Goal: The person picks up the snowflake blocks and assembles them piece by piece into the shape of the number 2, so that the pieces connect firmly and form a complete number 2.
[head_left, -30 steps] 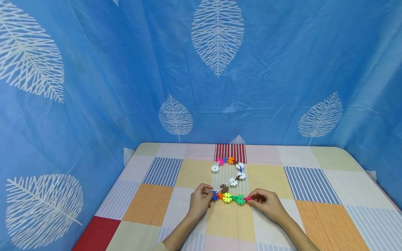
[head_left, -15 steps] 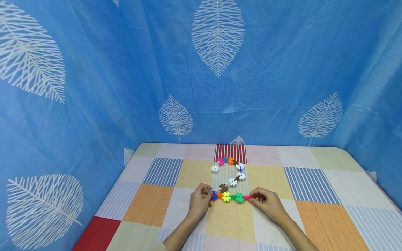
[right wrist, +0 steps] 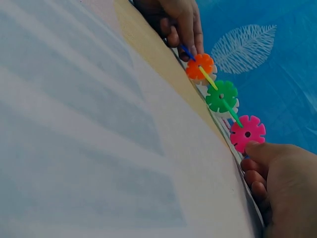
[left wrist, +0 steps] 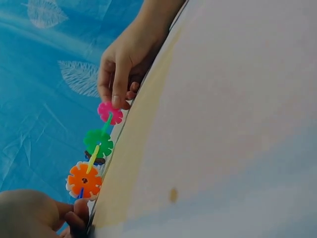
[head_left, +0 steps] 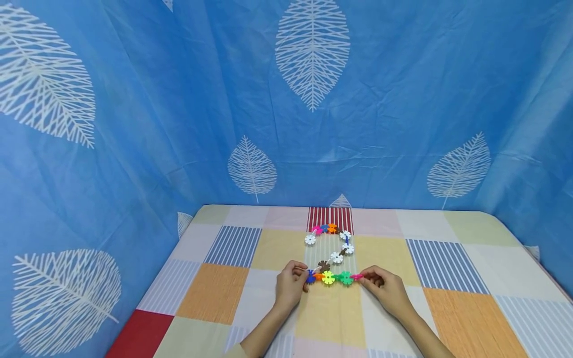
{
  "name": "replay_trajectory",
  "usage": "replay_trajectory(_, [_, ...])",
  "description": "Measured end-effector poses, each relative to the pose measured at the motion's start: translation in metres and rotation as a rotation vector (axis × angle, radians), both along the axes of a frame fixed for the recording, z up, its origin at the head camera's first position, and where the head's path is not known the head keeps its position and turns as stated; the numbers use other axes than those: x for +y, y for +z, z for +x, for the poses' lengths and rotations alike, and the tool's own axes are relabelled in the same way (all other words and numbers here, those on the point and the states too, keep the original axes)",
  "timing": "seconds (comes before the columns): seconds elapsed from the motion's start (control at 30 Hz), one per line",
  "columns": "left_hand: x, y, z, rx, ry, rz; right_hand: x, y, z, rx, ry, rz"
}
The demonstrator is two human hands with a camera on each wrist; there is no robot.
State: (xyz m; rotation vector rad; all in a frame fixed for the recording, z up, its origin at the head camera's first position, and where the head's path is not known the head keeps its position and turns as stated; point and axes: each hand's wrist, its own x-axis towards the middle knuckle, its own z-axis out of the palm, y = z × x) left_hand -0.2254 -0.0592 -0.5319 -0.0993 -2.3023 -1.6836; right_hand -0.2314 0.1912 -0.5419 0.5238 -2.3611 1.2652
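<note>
A chain of interlocking plastic flower discs lies on the table in a shape like a figure 2. Its near row runs from a blue disc (head_left: 311, 277) through orange, a yellow disc (head_left: 328, 277) and a green disc (head_left: 346, 278) to a pink disc (head_left: 356, 277). My left hand (head_left: 290, 284) pinches the blue disc at the row's left end. At the other end, my right hand (head_left: 387, 290) holds the pink disc between thumb and fingers, plain in the right wrist view too. White and brown discs (head_left: 324, 266) curve away behind the row, up to a white disc (head_left: 310, 239).
The table (head_left: 250, 318) has a patchwork-patterned cloth in coloured squares. Behind it and to the left hangs a blue curtain (head_left: 380, 124) with white leaf prints.
Both hands keep their hold on the row's ends. The chain and hands sit slightly farther right in view, and the near row is slightly higher and straighter.
</note>
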Motion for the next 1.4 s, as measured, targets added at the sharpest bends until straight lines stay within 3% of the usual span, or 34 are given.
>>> replay_trajectory(0.13, [0.009,0.002,-0.006,-0.033,0.052,-0.005,0.001,0.0,-0.001,0.008,-0.053,0.007])
replay_trajectory(0.3, [0.015,0.002,-0.008,0.002,0.087,-0.069,0.0,0.0,-0.001,0.014,-0.097,0.0])
replay_trajectory(0.73, [0.013,-0.001,-0.007,0.101,0.031,-0.154,-0.001,0.003,0.0,0.004,-0.129,-0.043])
replay_trajectory(1.07, [0.013,0.0,-0.005,0.043,0.058,-0.163,-0.002,0.003,0.003,-0.01,-0.141,-0.017])
replay_trajectory(1.4, [0.012,-0.001,-0.007,0.034,0.065,-0.175,-0.003,0.006,0.005,-0.027,-0.133,0.006])
